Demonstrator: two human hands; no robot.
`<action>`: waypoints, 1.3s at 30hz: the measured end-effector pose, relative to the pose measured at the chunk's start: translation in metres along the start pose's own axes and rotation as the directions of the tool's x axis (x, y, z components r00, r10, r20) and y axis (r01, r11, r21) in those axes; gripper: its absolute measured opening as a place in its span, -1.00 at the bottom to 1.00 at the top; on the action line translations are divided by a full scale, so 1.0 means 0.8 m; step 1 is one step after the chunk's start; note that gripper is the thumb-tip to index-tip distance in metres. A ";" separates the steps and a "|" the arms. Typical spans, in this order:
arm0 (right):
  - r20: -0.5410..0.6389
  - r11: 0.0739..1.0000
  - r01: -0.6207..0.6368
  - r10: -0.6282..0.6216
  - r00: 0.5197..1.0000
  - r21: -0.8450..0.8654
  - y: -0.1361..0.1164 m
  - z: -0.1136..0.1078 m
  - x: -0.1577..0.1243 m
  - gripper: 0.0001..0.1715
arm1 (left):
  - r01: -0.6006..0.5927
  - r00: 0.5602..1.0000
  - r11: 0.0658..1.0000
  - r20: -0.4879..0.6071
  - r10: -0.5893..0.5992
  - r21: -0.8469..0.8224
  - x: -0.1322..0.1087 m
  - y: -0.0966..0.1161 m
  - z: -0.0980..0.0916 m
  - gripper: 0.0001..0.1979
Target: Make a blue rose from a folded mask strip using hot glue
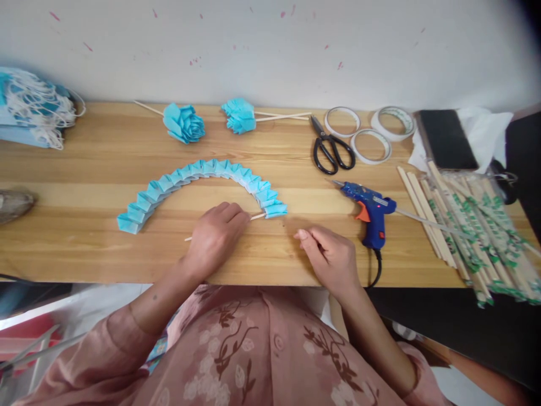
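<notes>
My left hand (220,234) is closed around a thin wooden stick (257,216). The stick's right end meets the end of a blue pleated strip (207,168), which curves in an arch across the wooden table (97,248). To the right, my right hand (329,254) rests low over the table with curled fingers, thumb and forefinger pressed together. Whether anything is pinched there is too small to make out. Just right of that hand lies a blue glue gun (372,211) with an orange trigger and a glue stick in its back.
Two blue flowers on sticks, a rose (184,123) and a smaller one (239,115), lie behind. Black scissors (332,149) and tape rolls (394,123) are at back right. Wrapped chopsticks (486,237) and a phone (447,139) lie right; blue masks (31,107) are piled left.
</notes>
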State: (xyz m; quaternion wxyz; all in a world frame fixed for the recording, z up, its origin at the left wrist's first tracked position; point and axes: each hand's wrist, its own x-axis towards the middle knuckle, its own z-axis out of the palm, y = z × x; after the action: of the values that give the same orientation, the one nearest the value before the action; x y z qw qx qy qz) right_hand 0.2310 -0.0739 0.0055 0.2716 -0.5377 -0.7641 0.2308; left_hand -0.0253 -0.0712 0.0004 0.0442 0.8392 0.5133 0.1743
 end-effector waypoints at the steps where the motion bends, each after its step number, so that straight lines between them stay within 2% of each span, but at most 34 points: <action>1: 0.001 1.000 -0.006 0.006 1.000 -0.002 0.001 0.000 0.000 -0.55 | 0.000 1.000 1.000 -0.004 0.000 0.003 0.000 0.000 0.000 -0.69; 9: -0.011 1.000 -0.001 0.001 1.000 0.019 0.002 0.002 -0.001 -0.57 | 0.027 0.999 1.000 -0.036 -0.027 -0.004 -0.004 0.000 0.004 -0.65; 17: -0.007 1.000 -0.005 0.005 1.000 0.025 0.003 0.001 0.000 -0.57 | 0.113 0.991 0.994 0.069 -0.113 -0.002 -0.005 0.001 -0.007 -0.61; 22: -0.013 0.999 -0.010 0.010 1.000 0.034 0.003 0.001 0.000 -0.57 | 0.100 0.995 0.992 0.007 -0.099 -0.074 -0.005 0.001 -0.002 -0.69; 28: -0.019 1.000 0.015 -0.014 1.000 0.027 0.001 0.000 0.001 -0.58 | 0.067 0.994 0.995 -0.085 -0.074 -0.080 -0.004 0.000 0.001 -0.71; 33: -0.034 0.999 0.047 -0.046 0.998 0.018 0.003 0.002 0.001 -0.59 | 0.130 0.990 0.981 -0.027 -0.135 -0.143 -0.007 0.000 -0.001 -0.67; 39: -0.040 0.998 0.060 -0.060 0.997 0.001 0.005 0.002 0.001 -0.60 | 0.162 0.986 0.968 -0.008 -0.166 -0.190 -0.009 0.001 -0.003 -0.63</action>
State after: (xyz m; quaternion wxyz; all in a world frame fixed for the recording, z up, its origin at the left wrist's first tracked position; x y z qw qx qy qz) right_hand 0.2326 -0.0718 0.0017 0.2941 -0.5186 -0.7742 0.2125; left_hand -0.0282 -0.0779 0.0008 0.1315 0.7838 0.5626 0.2277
